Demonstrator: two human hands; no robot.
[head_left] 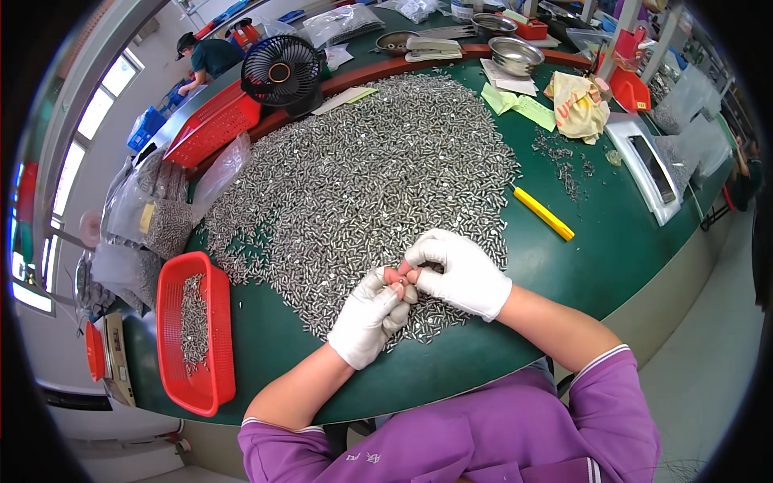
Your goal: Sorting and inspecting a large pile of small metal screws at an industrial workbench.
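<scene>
Over the near part of a wide heap of small silvery metal parts, both my hands meet at the fingertips. They wear white gloves that leave some fingertips bare. My left hand is closed, its thumb and fingers pinching a tiny metal part. From the right, my right hand reaches in with thumb and forefinger closed at the same part. Fingertips cover most of it, so its exact shape is hidden. The heaped parts look like short, slim pins or screws.
At the left stands a red basket with some metal parts inside. Filled plastic bags lie beyond it. A black fan stands at the back. To the right are a yellow-handled cutter, a cloth and a white tray-like device.
</scene>
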